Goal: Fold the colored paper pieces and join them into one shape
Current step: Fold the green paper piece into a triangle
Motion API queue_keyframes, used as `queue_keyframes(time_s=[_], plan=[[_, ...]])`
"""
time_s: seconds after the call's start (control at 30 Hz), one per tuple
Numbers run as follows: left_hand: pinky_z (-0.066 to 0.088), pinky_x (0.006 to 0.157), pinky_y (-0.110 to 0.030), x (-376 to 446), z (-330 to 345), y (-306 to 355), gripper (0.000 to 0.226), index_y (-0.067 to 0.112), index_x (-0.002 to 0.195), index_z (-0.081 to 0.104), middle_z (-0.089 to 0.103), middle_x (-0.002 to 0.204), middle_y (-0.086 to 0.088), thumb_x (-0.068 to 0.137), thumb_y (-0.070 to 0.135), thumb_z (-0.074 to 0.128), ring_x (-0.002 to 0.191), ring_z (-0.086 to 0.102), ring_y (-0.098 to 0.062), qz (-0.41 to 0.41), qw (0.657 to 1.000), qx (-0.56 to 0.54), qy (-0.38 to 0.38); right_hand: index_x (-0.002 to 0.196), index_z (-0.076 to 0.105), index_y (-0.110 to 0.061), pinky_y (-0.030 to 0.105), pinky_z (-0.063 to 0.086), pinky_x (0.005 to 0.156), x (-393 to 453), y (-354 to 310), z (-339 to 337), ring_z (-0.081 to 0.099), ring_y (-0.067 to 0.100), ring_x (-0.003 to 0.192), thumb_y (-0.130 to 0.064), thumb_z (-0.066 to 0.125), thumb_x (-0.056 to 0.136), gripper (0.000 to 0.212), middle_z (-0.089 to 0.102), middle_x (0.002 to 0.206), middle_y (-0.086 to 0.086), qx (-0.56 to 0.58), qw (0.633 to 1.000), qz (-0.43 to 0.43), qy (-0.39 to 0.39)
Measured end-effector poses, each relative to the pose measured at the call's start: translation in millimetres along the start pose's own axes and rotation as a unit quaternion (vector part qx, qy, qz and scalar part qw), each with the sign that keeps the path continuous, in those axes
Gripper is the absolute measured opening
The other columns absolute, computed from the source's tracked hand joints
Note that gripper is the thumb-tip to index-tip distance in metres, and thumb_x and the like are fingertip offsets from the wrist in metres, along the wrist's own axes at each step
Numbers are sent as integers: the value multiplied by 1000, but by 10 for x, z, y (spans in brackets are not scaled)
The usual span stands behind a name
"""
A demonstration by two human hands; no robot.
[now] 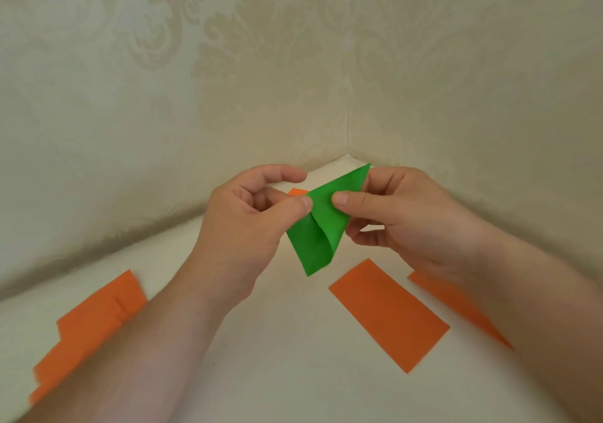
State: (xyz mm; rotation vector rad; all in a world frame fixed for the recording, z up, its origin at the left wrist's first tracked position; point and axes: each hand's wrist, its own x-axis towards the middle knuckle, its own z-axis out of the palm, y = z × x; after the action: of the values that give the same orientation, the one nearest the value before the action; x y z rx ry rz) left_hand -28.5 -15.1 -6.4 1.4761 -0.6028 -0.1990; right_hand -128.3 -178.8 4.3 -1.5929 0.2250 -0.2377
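Head view, near to far: stack of orange paper strips (88, 328) at left on white table (277, 341); flat orange paper rectangle (388, 315) at right. Above table, folded green paper piece (318, 230), lifted, pinched by left hand (248, 223) at its left edge, right hand (401, 217) gripping with thumb on top. Behind, small orange paper corner (298, 191); patterned beige wall (228, 63).

The green paper (321, 227) is looking smooth and slightly glossy; the orange paper sheets (388, 315) are looking matt, lying on a smooth cream table (261, 357) beside embossed wallpaper (163, 80).
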Motion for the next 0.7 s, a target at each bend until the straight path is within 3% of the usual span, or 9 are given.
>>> queue_keyframes(time_s=[0.1,0.23,0.3,0.37,0.43,0.53,0.7], plan=[[53,80,-42,0,11,-11,16,22,87,81,58,61,-2,72,16,77,70,56,-24,1,1000,0,0,75,77,-19,37,54,78,5,-1,-10,61,12,66,-14,75,88,14,74,81,2,7,1000,-3,11],[60,86,-45,-4,8,-11,20,21,80,82,74,80,-18,83,1,80,81,70,-34,-1,1000,3,5,67,75,-21,38,54,79,6,6,-18,62,13,67,-14,76,87,21,73,81,4,12,1000,-8,8],[60,86,-44,-1,6,-17,21,21,80,82,74,79,-15,84,1,79,80,71,-30,-1,1000,10,6,66,76,-23,38,54,79,10,8,-18,62,13,67,-13,76,87,24,73,81,4,9,1000,-8,6],[58,78,-35,-1,9,-21,21,21,80,81,73,73,-5,86,1,78,73,68,-17,-2,1000,21,5,66,76,-22,39,54,81,13,10,-21,62,13,67,-13,75,88,23,73,82,6,8,1000,-5,7],[58,77,-34,-4,13,-32,20,22,80,79,76,75,-2,87,3,77,73,69,-13,2,999,39,1,69,76,-20,40,54,82,15,20,-27,62,14,68,-12,75,88,20,73,84,9,5,1000,-3,10],[60,79,-34,6,8,-67,18,24,77,79,79,80,-2,87,10,78,76,73,-14,5,997,77,-2,82,78,-13,40,55,83,27,39,-35,63,16,72,-14,76,87,6,76,93,18,-14,1000,-1,20],[61,92,-47,12,3,-89,14,21,82,79,79,85,-5,94,16,72,86,77,-25,-41,994,84,-50,90,76,-3,39,55,80,55,66,-52,63,17,72,-17,77,88,14,76,91,15,-37,999,3,39]])
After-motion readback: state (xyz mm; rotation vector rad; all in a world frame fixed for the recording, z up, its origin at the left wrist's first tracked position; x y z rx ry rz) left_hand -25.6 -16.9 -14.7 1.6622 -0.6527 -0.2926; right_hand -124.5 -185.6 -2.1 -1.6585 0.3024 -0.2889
